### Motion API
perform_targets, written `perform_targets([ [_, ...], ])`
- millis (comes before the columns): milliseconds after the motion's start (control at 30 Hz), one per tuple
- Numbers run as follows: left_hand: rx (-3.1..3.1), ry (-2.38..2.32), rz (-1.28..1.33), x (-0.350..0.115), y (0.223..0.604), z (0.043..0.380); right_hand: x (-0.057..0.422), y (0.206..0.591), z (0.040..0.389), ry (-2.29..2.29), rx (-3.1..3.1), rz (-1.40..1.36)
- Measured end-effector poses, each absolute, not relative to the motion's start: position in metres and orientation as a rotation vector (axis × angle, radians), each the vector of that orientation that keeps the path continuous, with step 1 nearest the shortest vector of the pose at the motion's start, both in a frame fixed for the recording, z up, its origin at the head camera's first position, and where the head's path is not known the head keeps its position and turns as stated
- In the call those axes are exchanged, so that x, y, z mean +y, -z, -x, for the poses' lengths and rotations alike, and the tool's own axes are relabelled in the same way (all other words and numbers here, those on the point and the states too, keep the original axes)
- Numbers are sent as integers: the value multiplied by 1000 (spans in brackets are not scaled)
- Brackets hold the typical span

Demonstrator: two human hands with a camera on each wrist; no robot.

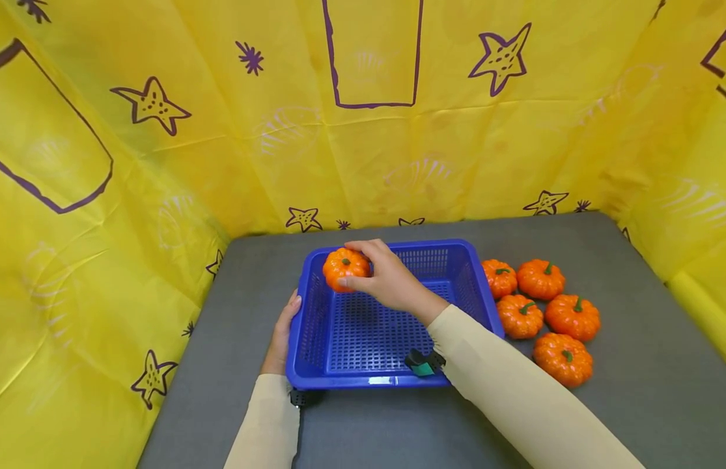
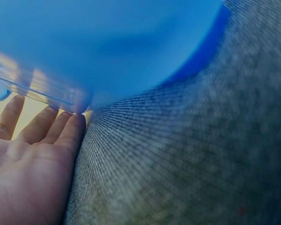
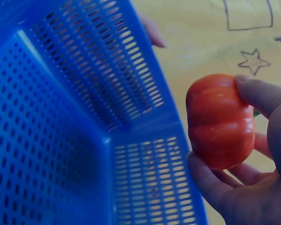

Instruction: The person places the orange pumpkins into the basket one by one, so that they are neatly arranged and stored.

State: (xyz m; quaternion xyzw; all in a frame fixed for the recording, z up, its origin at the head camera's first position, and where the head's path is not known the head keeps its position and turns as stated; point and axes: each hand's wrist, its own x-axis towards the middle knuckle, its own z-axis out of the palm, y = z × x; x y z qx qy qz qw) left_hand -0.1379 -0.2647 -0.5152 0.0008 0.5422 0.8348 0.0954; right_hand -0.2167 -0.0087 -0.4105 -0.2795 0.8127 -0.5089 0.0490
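My right hand (image 1: 389,277) holds a small orange pumpkin (image 1: 341,268) above the far left part of a blue plastic basket (image 1: 392,381). In the right wrist view, the thumb and fingers grip the pumpkin (image 3: 218,122) from opposite sides, and the perforated basket wall (image 3: 152,183) stands beside it. Along the basket's left side lies my left hand (image 1: 283,332). The left wrist view shows the left hand's fingers (image 2: 40,126) fairly straight, their tips against the basket's outer wall. No pumpkin shows on the visible basket floor.
Several more orange pumpkins (image 1: 564,358) sit on the grey tabletop (image 1: 650,365), grouped against and to the right of the basket. A yellow cloth (image 1: 363,169) with purple starfish drawings hangs behind the table and along both sides.
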Motion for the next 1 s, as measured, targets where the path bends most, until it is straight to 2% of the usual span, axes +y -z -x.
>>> perform_targets([
  [200,1629,-2442,78,-265,513,137,-8,425,223,1469,2489,834],
  [1000,1626,-2451,86,-264,513,138,-14,448,228,1084,2496,932],
])
